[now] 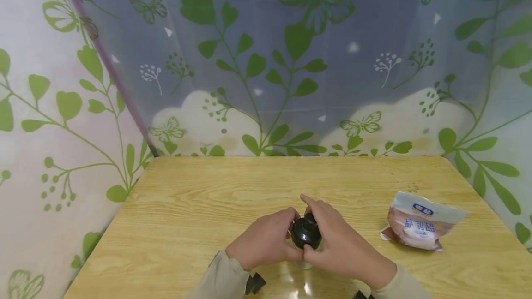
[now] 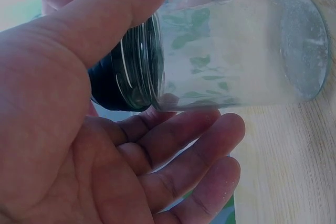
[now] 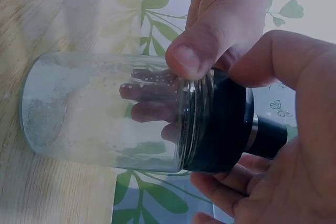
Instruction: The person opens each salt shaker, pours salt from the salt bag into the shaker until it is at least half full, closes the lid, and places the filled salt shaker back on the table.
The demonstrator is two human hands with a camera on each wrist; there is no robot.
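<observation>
A clear glass jar [image 2: 236, 51] with a black lid [image 1: 306, 233] and a small knob on top stands upright on the table. My left hand [image 1: 268, 239] holds the jar around its neck, thumb on one side and fingers on the other. From the other side my right hand [image 1: 341, 243] grips the lid, its thumb and fingers curled round the rim. The lid sits on the jar's mouth. Whitish residue clings to the bottom of the glass in the right wrist view, and white grains dot the left fingers [image 3: 149, 111] behind the jar.
A printed plastic bag [image 1: 420, 227] with a blue logo sits on the right side of the wooden table [image 1: 199, 188]. Leaf-patterned curtains [image 1: 257, 59] hang behind and at both sides. Dark strap pieces [image 1: 255, 284] show by the sleeves.
</observation>
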